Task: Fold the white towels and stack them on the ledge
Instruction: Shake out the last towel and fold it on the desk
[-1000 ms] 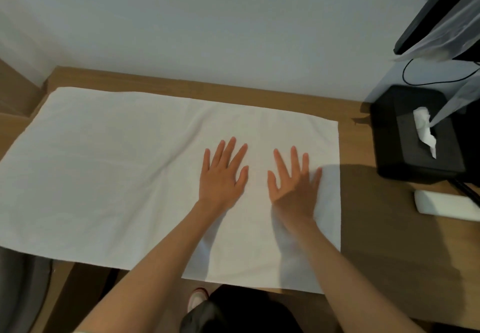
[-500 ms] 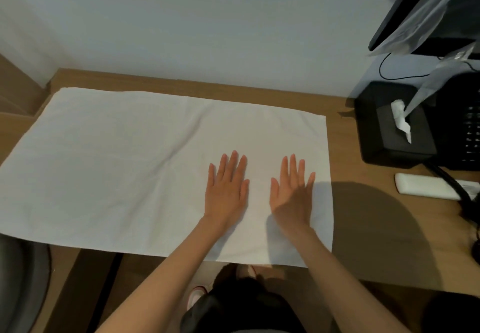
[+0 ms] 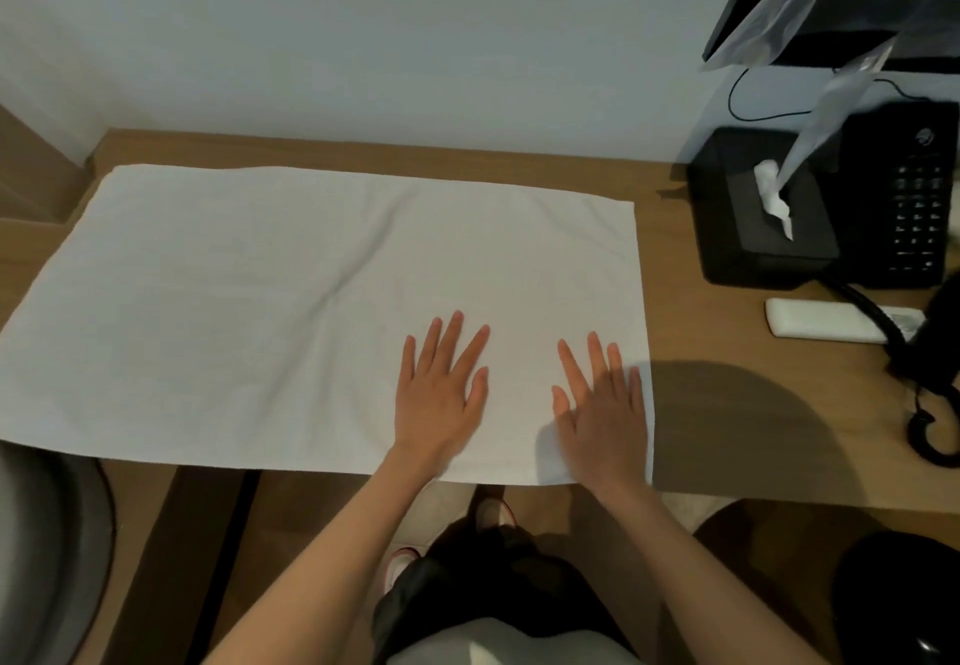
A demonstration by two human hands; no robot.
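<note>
A white towel lies spread flat across the wooden ledge, its near edge at the ledge's front. My left hand rests palm down on the towel's near right part, fingers straight and spread. My right hand lies flat beside it, close to the towel's right edge, fingers straight. Neither hand holds anything.
A black tissue box with a tissue sticking out stands at the right, beside a black telephone with a coiled cord. A white remote lies in front of them. A grey wall runs behind the ledge.
Both hands have slid toward me over the towel, and the right hand has moved nearer the towel's right edge. The view has shifted right, showing the telephone.
</note>
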